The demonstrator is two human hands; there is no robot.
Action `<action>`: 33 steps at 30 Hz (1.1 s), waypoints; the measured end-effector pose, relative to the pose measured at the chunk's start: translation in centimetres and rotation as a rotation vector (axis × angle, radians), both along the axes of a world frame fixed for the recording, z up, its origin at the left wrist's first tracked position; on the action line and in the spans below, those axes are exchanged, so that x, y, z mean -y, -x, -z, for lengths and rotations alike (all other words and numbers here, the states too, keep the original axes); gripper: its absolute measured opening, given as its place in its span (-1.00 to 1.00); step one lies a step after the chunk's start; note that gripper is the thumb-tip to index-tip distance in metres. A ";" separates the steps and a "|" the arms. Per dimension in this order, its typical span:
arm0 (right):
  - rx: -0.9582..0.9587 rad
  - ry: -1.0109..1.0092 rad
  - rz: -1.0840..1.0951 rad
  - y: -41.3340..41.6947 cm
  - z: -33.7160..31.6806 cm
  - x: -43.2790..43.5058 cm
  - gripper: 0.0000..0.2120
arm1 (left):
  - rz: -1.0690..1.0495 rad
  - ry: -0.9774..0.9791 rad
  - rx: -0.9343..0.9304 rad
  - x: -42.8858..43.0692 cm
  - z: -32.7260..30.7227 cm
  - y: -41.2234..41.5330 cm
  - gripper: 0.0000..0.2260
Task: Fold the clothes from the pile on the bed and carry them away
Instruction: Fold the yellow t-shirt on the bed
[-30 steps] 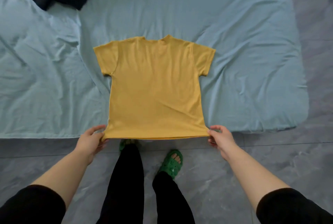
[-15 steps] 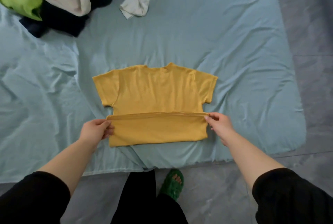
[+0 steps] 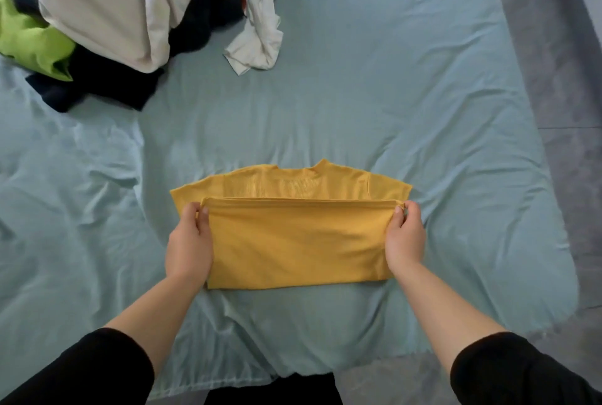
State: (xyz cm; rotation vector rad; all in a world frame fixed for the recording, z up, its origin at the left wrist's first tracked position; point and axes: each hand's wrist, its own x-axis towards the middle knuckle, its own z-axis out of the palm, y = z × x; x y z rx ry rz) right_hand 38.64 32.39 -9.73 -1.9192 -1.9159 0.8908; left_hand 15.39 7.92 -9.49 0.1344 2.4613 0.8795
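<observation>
A bed (image 3: pixel 391 79) in a pale blue sheet fills the view. A pile of unfolded clothes (image 3: pixel 107 23) sits at its far left. Near the front edge lies a yellow T-shirt (image 3: pixel 296 241), its lower half doubled towards the collar. The left hand (image 3: pixel 189 245) and right hand (image 3: pixel 405 238) each pinch a hem corner, grip closed on cloth. The first fold seems underway; next, lay the hem level below the collar and release.

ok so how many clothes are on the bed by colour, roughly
yellow t-shirt: 1
lime green garment: 1
dark navy garment: 1 at least
cream garment: 1
white garment: 1 at least
total: 5 at least, since overlapping pieces may hide more
</observation>
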 end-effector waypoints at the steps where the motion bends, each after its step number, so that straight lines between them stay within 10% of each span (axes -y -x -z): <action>1: -0.007 -0.027 0.000 0.6 0.3 -0.4 -0.79 | 0.012 0.005 -0.008 -0.6 0.3 0.3 -0.79; 28: 0.050 -0.149 -0.151 4.3 3.3 -4.9 -0.64 | 0.096 0.215 -0.156 -4.5 2.5 3.7 -0.55; 33: 0.249 -0.211 -0.749 6.5 3.2 1.9 -0.48 | 0.615 0.305 -0.369 -6.7 2.4 -2.5 -0.37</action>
